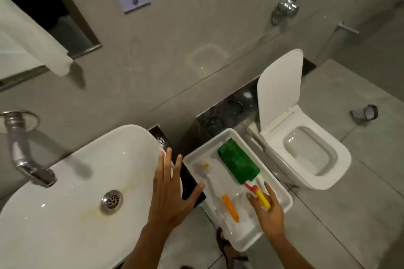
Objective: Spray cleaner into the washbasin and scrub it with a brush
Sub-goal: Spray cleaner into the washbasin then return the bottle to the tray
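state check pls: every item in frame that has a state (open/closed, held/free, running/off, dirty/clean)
Toilet lid: raised, bowl open.
Faucet: no water running.
Washbasin: no standing water, yellowish stain by the drain.
Left hand: open, fingers spread, holding nothing.
Right hand: closing on the yellow handle in the tray.
Green cloth: folded, lying in tray.
Orange-handled brush: lying free in tray.

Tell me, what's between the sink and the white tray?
In the head view, the open left hand hovers over a dark counter strip between washbasin and tray.
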`<move>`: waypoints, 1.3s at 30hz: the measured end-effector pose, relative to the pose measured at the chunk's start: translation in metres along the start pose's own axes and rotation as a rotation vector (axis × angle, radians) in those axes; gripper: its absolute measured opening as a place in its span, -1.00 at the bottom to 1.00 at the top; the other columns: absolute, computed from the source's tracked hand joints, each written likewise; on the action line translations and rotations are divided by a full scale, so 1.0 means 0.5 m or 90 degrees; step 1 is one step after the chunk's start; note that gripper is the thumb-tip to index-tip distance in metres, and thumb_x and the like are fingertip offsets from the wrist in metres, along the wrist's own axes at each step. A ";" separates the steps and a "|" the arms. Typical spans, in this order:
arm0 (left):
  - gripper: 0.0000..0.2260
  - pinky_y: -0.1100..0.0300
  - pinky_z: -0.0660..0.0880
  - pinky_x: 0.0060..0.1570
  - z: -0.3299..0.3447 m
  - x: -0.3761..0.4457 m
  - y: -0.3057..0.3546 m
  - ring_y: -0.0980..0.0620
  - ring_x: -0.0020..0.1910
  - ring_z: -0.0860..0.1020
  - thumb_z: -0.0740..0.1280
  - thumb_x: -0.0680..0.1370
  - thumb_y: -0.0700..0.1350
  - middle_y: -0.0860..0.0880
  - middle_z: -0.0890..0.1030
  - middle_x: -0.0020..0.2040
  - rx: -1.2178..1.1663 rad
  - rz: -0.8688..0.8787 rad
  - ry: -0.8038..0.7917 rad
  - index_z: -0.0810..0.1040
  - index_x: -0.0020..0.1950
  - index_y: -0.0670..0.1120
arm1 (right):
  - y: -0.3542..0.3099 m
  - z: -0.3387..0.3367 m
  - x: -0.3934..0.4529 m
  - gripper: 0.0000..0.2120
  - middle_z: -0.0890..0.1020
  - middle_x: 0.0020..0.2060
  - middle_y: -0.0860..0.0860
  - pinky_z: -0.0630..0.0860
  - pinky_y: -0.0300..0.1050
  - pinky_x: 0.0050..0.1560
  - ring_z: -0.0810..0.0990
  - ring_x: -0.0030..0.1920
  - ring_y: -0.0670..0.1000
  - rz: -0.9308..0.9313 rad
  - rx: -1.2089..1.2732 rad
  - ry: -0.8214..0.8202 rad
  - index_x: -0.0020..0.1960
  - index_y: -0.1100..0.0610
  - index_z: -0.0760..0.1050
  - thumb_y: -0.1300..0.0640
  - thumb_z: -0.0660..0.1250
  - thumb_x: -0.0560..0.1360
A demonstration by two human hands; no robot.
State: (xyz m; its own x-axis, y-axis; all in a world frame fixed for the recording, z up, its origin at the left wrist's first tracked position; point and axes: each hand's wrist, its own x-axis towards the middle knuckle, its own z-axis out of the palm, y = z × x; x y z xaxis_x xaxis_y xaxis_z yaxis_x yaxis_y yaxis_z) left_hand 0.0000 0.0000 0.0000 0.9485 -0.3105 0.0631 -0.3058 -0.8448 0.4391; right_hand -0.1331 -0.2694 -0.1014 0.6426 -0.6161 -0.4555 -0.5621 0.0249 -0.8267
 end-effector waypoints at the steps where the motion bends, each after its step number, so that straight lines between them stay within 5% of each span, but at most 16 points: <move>1: -0.10 -0.17 0.02 0.69 -0.004 0.001 0.003 -0.02 0.80 -0.15 0.23 0.59 0.50 0.02 -0.12 0.81 -0.013 0.005 0.001 0.04 0.78 0.08 | -0.003 0.003 0.005 -0.33 0.71 0.17 -0.10 0.54 -0.03 0.31 0.68 0.24 0.08 0.009 0.018 0.014 0.43 -0.33 0.43 -0.22 0.58 0.37; 4: -0.10 -0.16 0.01 0.68 0.001 0.007 -0.002 -0.02 0.80 -0.14 0.25 0.59 0.49 0.03 -0.12 0.81 -0.001 0.005 0.015 0.06 0.78 0.07 | 0.021 0.029 0.026 -0.42 0.75 0.16 -0.10 0.57 0.13 0.40 0.70 0.24 0.03 0.010 0.082 0.045 0.39 -0.09 0.62 -0.18 0.57 0.40; 9: -0.10 -0.19 0.04 0.69 0.004 0.003 0.005 -0.03 0.81 -0.09 0.23 0.57 0.52 0.06 -0.08 0.81 -0.027 -0.003 0.026 0.11 0.77 0.07 | 0.049 0.061 0.025 -0.68 0.70 0.00 -0.49 0.55 -0.26 0.16 0.68 0.04 -0.42 -0.020 0.109 0.102 0.10 -0.51 0.62 -0.15 0.53 0.44; 13: -0.09 -0.21 0.06 0.69 0.002 0.004 0.010 -0.02 0.81 -0.10 0.25 0.55 0.51 0.06 -0.06 0.81 -0.039 -0.020 0.023 0.16 0.76 0.05 | 0.052 0.080 0.050 -0.74 0.72 0.02 -0.21 0.61 -0.02 0.25 0.69 0.06 -0.09 -0.110 -0.008 0.155 0.25 -0.15 0.66 -0.07 0.47 0.57; 14: -0.10 -0.21 0.07 0.70 0.001 0.003 0.011 -0.02 0.81 -0.09 0.26 0.55 0.50 0.05 -0.05 0.81 -0.039 -0.021 0.022 0.18 0.76 0.03 | 0.046 0.082 0.054 -0.83 0.71 -0.04 -0.14 0.66 0.01 0.17 0.69 0.01 -0.04 -0.126 -0.034 0.165 0.18 -0.20 0.66 -0.08 0.46 0.58; 16: -0.11 -0.22 0.08 0.69 0.001 0.003 0.013 -0.04 0.81 -0.09 0.28 0.55 0.48 0.04 -0.05 0.81 -0.035 -0.018 0.022 0.19 0.75 0.02 | 0.022 0.085 0.055 -0.92 0.62 -0.16 -0.16 0.61 -0.17 -0.10 0.64 -0.13 -0.19 -0.114 -0.023 0.182 -0.05 -0.40 0.56 -0.19 0.41 0.58; 19: -0.12 -0.21 0.08 0.69 0.001 0.003 0.010 -0.07 0.81 -0.09 0.29 0.57 0.47 0.01 -0.06 0.81 -0.028 -0.001 0.022 0.20 0.75 0.01 | 0.005 0.094 0.061 -0.80 0.52 -0.20 -0.11 0.41 -0.36 -0.21 0.58 -0.14 -0.33 -0.124 -0.050 0.219 -0.14 -0.23 0.49 -0.30 0.30 0.57; 21: -0.12 -0.20 0.08 0.70 0.002 0.002 0.008 -0.08 0.81 -0.09 0.30 0.57 0.46 -0.01 -0.06 0.81 -0.021 0.006 0.020 0.21 0.74 0.00 | -0.001 0.097 0.055 -0.68 0.50 -0.17 -0.09 0.42 -0.37 -0.18 0.57 -0.13 -0.33 -0.134 -0.054 0.210 -0.10 -0.02 0.54 -0.27 0.29 0.58; 25: -0.12 -0.24 0.12 0.72 -0.011 0.003 0.012 -0.12 0.80 -0.07 0.31 0.57 0.47 -0.06 -0.04 0.81 -0.013 -0.002 -0.002 0.23 0.73 -0.03 | -0.037 0.094 0.020 -0.83 0.60 0.09 -0.01 0.59 -0.17 0.12 0.60 0.03 -0.19 -0.224 -0.075 0.196 0.09 0.08 0.67 -0.01 0.43 0.61; 27: -0.12 -0.26 0.14 0.71 -0.022 0.004 0.021 -0.17 0.80 -0.04 0.29 0.58 0.46 -0.11 -0.01 0.81 -0.008 -0.011 -0.020 0.24 0.73 -0.04 | -0.071 0.091 -0.013 -0.83 0.68 0.09 -0.17 0.56 -0.35 0.16 0.64 0.08 -0.23 -0.267 -0.055 0.167 0.18 0.02 0.70 0.03 0.44 0.63; 29: -0.14 -0.27 0.13 0.71 -0.044 0.000 0.030 -0.16 0.80 -0.03 0.26 0.60 0.45 -0.13 0.02 0.80 -0.021 -0.021 -0.022 0.23 0.73 -0.06 | -0.112 0.090 -0.064 -0.85 0.73 -0.08 -0.24 0.57 -0.44 -0.02 0.71 -0.04 -0.21 -0.280 -0.015 0.112 0.08 -0.15 0.68 -0.14 0.36 0.65; 34: -0.17 -0.17 0.08 0.74 -0.118 -0.043 0.006 -0.06 0.80 -0.05 0.14 0.65 0.46 -0.06 0.03 0.80 -0.045 -0.055 0.026 0.19 0.74 -0.05 | -0.187 0.099 -0.172 -0.71 0.79 -0.01 -0.05 0.73 0.01 0.03 0.78 0.02 -0.02 -0.264 0.054 -0.060 0.09 -0.05 0.72 -0.18 0.30 0.68; 39: -0.16 -0.12 -0.03 0.76 -0.204 -0.137 -0.106 0.01 0.80 -0.11 0.02 0.64 0.50 0.03 -0.02 0.81 -0.063 -0.171 0.052 0.14 0.77 -0.01 | -0.267 0.154 -0.307 -0.65 0.81 -0.02 0.00 0.76 0.20 -0.09 0.79 0.05 0.01 -0.267 0.072 -0.253 0.10 -0.02 0.74 -0.23 0.29 0.67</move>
State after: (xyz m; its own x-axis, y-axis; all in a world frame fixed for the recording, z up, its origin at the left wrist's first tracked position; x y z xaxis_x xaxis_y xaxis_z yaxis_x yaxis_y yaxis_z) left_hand -0.0401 0.1104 0.0637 0.9991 -0.0428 0.0029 -0.0377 -0.8440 0.5350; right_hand -0.1165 -0.1174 0.0534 0.9563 -0.2490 -0.1532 -0.1731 -0.0599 -0.9831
